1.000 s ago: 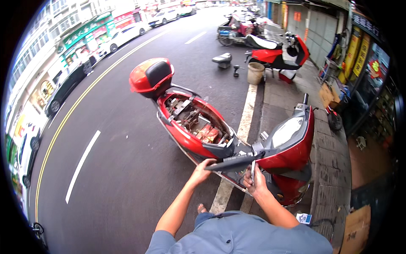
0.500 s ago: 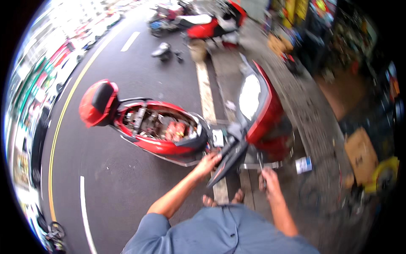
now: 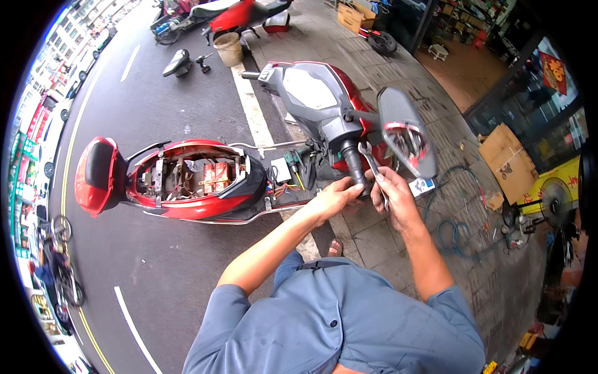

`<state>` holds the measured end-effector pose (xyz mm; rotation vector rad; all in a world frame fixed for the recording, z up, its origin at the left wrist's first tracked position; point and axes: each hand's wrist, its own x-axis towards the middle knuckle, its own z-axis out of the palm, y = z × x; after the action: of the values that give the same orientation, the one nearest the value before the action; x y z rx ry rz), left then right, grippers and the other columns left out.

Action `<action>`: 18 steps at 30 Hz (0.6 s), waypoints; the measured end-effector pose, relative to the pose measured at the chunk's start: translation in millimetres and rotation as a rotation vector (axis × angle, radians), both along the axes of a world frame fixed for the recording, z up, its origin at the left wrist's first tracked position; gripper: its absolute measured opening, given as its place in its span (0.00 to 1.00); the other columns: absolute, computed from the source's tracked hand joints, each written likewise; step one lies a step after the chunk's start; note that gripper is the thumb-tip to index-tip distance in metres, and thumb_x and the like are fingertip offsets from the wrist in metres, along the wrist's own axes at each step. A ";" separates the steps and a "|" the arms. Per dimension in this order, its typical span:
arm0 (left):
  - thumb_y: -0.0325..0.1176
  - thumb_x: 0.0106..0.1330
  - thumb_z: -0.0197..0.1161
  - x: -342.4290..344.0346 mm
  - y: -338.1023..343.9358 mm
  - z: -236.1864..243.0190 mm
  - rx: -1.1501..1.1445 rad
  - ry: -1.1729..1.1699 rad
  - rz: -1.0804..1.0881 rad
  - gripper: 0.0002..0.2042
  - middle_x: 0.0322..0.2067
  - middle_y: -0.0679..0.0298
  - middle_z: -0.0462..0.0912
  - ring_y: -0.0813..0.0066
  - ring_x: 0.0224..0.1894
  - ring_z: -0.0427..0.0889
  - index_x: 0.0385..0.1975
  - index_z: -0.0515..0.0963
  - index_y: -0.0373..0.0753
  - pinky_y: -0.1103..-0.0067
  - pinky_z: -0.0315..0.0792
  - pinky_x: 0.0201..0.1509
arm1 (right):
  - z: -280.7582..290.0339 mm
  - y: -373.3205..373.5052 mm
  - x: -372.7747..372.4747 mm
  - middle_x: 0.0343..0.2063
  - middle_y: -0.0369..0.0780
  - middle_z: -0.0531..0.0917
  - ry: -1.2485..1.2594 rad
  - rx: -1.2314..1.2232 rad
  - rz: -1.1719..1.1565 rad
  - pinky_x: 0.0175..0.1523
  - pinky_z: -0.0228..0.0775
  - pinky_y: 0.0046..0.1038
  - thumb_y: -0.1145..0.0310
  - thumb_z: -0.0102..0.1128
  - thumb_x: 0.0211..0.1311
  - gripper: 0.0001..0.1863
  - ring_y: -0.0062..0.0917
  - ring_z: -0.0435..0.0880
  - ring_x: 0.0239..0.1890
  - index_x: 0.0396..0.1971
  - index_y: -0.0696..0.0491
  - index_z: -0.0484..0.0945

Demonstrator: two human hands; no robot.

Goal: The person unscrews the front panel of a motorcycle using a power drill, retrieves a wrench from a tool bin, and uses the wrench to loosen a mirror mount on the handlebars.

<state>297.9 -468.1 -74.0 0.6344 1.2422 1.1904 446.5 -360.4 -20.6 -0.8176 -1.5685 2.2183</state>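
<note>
A red and grey scooter stands in front of me, its handlebar turned so the black handlebar grip point(image 3: 352, 163) points toward me. My left hand point(image 3: 336, 198) is closed around the end of that grip, the thumb lying on top. Just beside it, my right hand point(image 3: 397, 198) holds a silver wrench point(image 3: 370, 156), whose open jaw points away from me, along the grip. A black-backed mirror point(image 3: 408, 134) sticks out on a stalk right of the wrench. The scooter's seat is off, leaving its red rear body point(image 3: 215, 209) with an open bay of wires and parts.
A power drill point(image 3: 203, 63) lies on the road near a bucket point(image 3: 228, 50). Another red scooter point(image 3: 240, 17) is parked beyond. On the right are a blue hose point(image 3: 453, 235), a cardboard sheet point(image 3: 507, 159) and a fan point(image 3: 554, 198). A green-handled tool point(image 3: 293, 163) rests on the footboard.
The handlebar and mirror now appear swung around to the right. My left hand has come onto the grip end, and my right hand has raised the wrench beside it. The view has shifted.
</note>
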 end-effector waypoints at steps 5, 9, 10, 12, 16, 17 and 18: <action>0.45 0.70 0.53 -20.4 27.7 -16.0 0.119 -0.178 -0.139 0.23 0.46 0.62 0.77 0.72 0.47 0.78 0.58 0.67 0.37 0.75 0.74 0.48 | 21.4 25.2 -32.0 0.14 0.28 0.69 -0.128 0.220 -0.173 0.16 0.51 0.13 0.63 0.48 0.69 0.13 0.08 0.62 0.12 0.44 0.55 0.74; 0.42 0.69 0.55 -42.7 38.9 -31.5 0.122 -0.397 -0.270 0.18 0.45 0.66 0.78 0.76 0.42 0.79 0.54 0.70 0.40 0.76 0.75 0.46 | 27.5 16.3 -53.0 0.16 0.29 0.70 -0.177 0.257 -0.176 0.15 0.52 0.13 0.65 0.48 0.68 0.13 0.09 0.63 0.12 0.45 0.57 0.73; 0.41 0.69 0.56 -48.5 42.5 -35.2 0.142 -0.499 -0.286 0.17 0.44 0.65 0.79 0.75 0.42 0.79 0.53 0.70 0.40 0.76 0.75 0.46 | 25.8 10.6 -60.3 0.15 0.29 0.69 -0.218 0.207 -0.199 0.15 0.51 0.14 0.65 0.48 0.68 0.13 0.09 0.62 0.11 0.45 0.58 0.73; 0.44 0.68 0.55 -61.3 52.4 -41.8 0.173 -0.662 -0.303 0.15 0.42 0.63 0.79 0.73 0.42 0.80 0.46 0.73 0.40 0.72 0.74 0.49 | 19.8 0.5 -78.8 0.14 0.29 0.66 -0.181 0.081 -0.244 0.13 0.48 0.13 0.66 0.49 0.67 0.11 0.09 0.59 0.09 0.43 0.57 0.73; 0.44 0.68 0.53 -72.5 65.5 -51.0 0.146 -0.936 -0.308 0.12 0.31 0.65 0.80 0.71 0.38 0.79 0.32 0.75 0.42 0.70 0.71 0.51 | 8.5 -8.1 -115.5 0.14 0.28 0.67 -0.173 0.030 -0.438 0.13 0.49 0.13 0.66 0.48 0.68 0.12 0.09 0.60 0.10 0.42 0.60 0.73; 0.42 0.68 0.53 -72.4 66.2 -51.5 0.114 -0.983 -0.307 0.11 0.29 0.65 0.79 0.71 0.37 0.79 0.30 0.75 0.42 0.71 0.71 0.50 | 7.2 -9.2 -121.5 0.14 0.28 0.67 -0.164 0.045 -0.424 0.13 0.50 0.13 0.66 0.48 0.68 0.12 0.09 0.60 0.10 0.42 0.60 0.74; 0.39 0.66 0.53 -70.1 68.0 -50.3 0.174 -1.054 -0.329 0.09 0.25 0.66 0.78 0.73 0.33 0.78 0.26 0.74 0.43 0.73 0.71 0.47 | 7.2 -9.9 -124.9 0.14 0.28 0.67 -0.168 0.063 -0.451 0.13 0.50 0.13 0.66 0.48 0.68 0.12 0.09 0.61 0.11 0.41 0.60 0.74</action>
<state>227.9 -400.0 -124.3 0.2309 0.1403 1.1062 321.6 -370.4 -13.4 -1.2263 -1.3479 1.8079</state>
